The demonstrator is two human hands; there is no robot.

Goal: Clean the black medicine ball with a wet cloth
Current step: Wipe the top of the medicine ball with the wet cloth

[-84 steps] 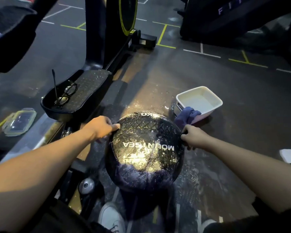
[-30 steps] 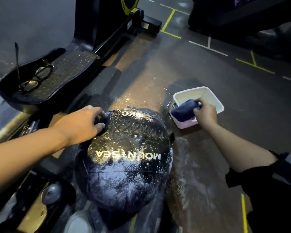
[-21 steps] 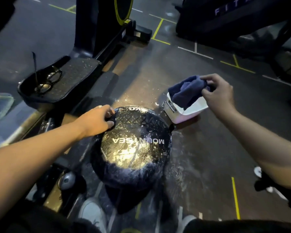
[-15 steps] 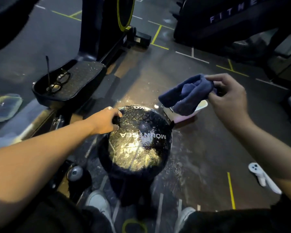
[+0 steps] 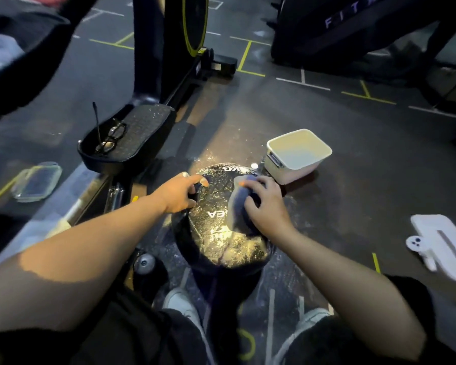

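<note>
Far left on the dark gym floor (image 5: 353,159): clear plastic lidded container (image 5: 36,180). Next, black-framed eyeglasses (image 5: 111,138) lying on the black textured machine pedal (image 5: 132,138). Centre, between my white shoes: round black textured medicine ball (image 5: 221,233) with white lettering, wet and speckled. My left hand (image 5: 179,193) grips its upper left side, fingers curled on the surface. My right hand (image 5: 263,206) clamps the dark blue wet cloth (image 5: 237,206) against the ball's upper right. Just beyond, the white rectangular plastic tub (image 5: 298,154). Right edge of the floor: white controller (image 5: 416,243) on a white flat object (image 5: 448,246).
</note>
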